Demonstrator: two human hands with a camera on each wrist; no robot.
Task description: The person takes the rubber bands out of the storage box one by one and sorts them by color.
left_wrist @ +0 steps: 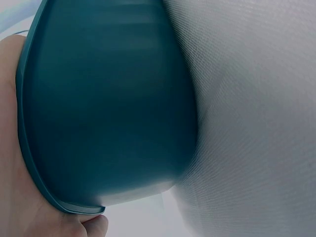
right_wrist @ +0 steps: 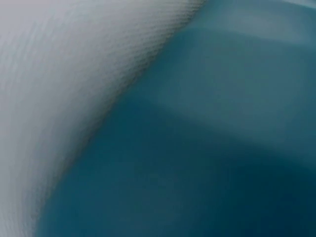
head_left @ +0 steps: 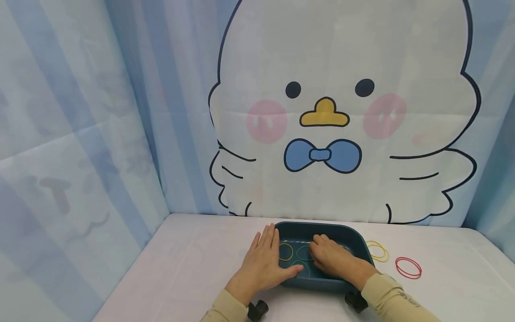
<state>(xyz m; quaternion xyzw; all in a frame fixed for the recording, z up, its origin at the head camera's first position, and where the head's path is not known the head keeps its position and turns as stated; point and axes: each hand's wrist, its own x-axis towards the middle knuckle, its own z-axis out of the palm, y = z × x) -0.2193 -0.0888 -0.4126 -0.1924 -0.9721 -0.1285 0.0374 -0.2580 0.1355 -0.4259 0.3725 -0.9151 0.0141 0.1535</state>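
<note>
The left hand (head_left: pixel 263 261) lies flat with straight fingers on the left rim of the tray (head_left: pixel 358 237), thumb inside. The right hand (head_left: pixel 331 259) rests inside the tray, fingers relaxed, over rubber bands (head_left: pixel 286 252). The tray sits low centre on the worktop (head_left: pixel 181 264), long axis left to right. Right of it lie yellow bands (head_left: pixel 377 250) and a red band (head_left: pixel 408 267). Behind hangs a cartoon-bird curtain (head_left: pixel 342 112).

Blurry close-up: teal tray wall (right_wrist: pixel 207 148) fills lower right. White woven desk cloth (right_wrist: pixel 64 74) sits upper left of it, edges touching.
</note>
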